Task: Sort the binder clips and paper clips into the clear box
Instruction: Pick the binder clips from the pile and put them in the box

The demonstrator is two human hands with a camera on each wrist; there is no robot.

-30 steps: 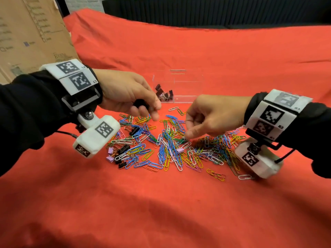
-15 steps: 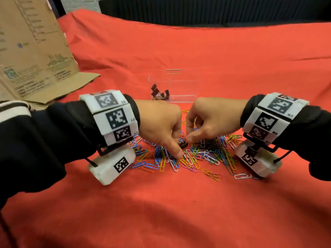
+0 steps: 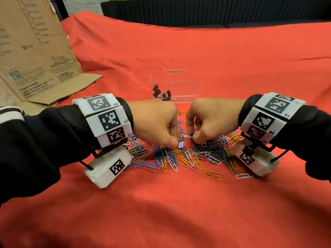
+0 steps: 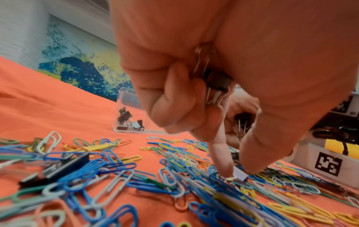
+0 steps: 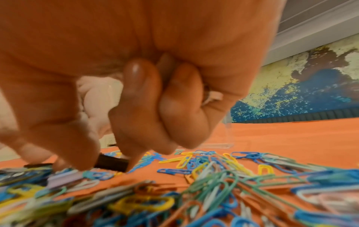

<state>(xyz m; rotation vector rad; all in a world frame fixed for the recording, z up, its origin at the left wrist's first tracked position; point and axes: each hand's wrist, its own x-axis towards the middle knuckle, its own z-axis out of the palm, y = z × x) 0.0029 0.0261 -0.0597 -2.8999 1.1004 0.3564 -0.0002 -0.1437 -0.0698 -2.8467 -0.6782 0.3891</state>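
Coloured paper clips (image 3: 179, 158) lie in a heap on the red cloth, with binder clips mixed in. My left hand (image 3: 176, 146) is down in the heap, thumb and forefinger pinching a lilac binder clip (image 4: 240, 175). Its curled fingers also hold black binder clips (image 4: 216, 79) in the palm. My right hand (image 3: 193, 139), close beside it, pinches a black binder clip (image 5: 111, 162). Behind the hands stands the clear box (image 3: 185, 86), with several black binder clips (image 3: 161, 94) in its left compartment. The right compartment looks bare.
A printed cardboard sheet (image 3: 35, 59) leans at the back left. The red cloth (image 3: 161, 212) stretches wide in front of the heap. Another black binder clip (image 4: 64, 167) lies at the heap's left side. A dark ribbed panel (image 3: 215, 11) runs along the back.
My left hand has come back from the box and dropped onto the middle of the heap, where it now pinches the lilac clip. My right hand has stayed low in the heap.
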